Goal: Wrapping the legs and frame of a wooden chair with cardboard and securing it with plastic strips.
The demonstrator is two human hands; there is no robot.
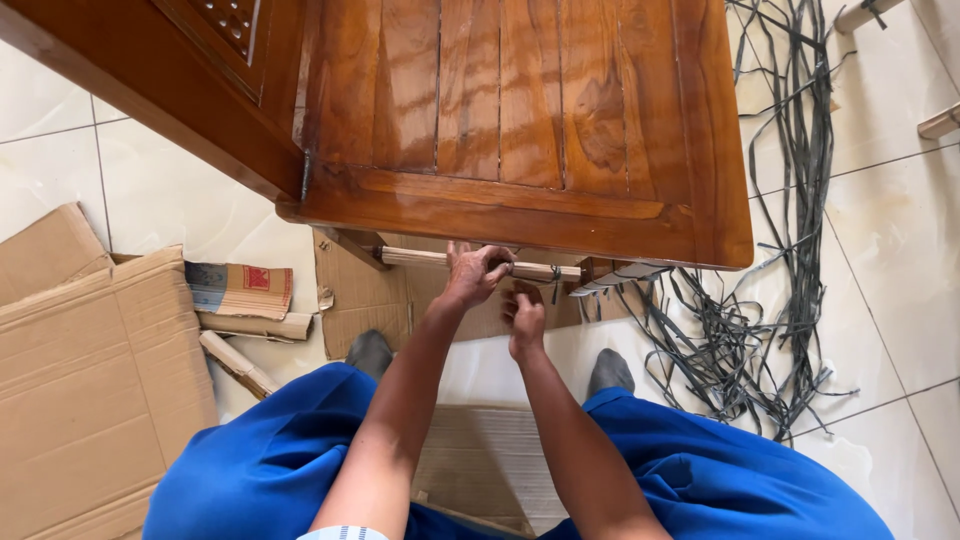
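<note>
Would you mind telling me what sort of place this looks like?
Probably a home or small workshop where furniture is being finished: a varnished wooden seat on a tiled floor, loose grey strips, and flattened cardboard.

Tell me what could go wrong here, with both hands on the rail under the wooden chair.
1. The left hand grips the rail close under the seat; fingers could get pinched if the chair shifts.
2. The loose strips lie by the person's right foot; they could snag it.
3. The right hand pinches a strip; it may slip.
</note>
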